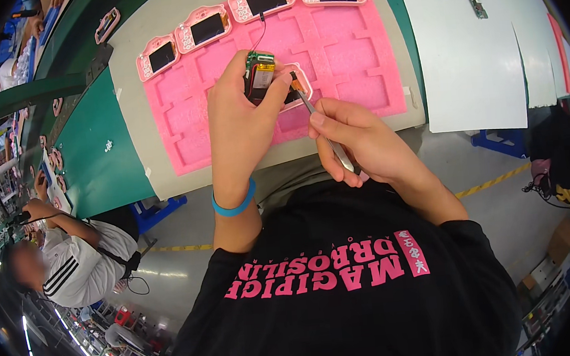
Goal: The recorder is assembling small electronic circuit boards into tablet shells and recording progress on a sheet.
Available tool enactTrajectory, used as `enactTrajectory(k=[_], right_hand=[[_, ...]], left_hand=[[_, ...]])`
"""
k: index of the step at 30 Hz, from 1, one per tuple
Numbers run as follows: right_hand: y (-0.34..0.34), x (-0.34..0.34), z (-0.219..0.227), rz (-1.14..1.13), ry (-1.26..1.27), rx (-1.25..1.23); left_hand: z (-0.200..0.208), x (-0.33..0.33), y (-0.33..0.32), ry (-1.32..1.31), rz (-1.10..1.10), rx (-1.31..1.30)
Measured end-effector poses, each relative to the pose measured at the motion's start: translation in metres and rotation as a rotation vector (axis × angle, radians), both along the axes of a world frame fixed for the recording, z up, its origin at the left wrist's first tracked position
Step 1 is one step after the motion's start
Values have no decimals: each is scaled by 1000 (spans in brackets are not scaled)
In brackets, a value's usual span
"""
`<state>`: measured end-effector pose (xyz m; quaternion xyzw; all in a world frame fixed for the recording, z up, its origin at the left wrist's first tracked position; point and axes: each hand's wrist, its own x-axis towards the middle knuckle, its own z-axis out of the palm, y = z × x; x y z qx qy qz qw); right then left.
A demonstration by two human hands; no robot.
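Observation:
My left hand is closed round a green circuit board with a silver-and-yellow battery pack on it. A thin dark cable runs up from the board to a small black part. Beneath the board lies a pink handheld console shell, partly hidden by my fingers. Metal tweezers are gripped in my right hand. Their tips meet the orange flex ribbon at the shell's right side; whether they pinch it I cannot tell.
A pink foam tray with recesses lies on the bench. Along its far edge sit several pink shells with dark screens. On the white sheet at right rests another circuit board. A person in a white shirt sits at left.

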<state>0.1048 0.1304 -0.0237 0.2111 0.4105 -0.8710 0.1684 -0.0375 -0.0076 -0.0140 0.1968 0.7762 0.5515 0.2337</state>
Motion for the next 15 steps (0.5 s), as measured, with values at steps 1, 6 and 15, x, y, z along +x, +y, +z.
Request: enactTrajectory(k=[1,6,15], right_hand=[[0,0,0,8,-3,16],[-1,3,-1,40,24,36],[-2,10,-8,31,87,54]], left_hand=[[0,0,0,-1,-3,1],[-4,2,-2,30,-21,11],[17,6,-44,-194,-93,99]])
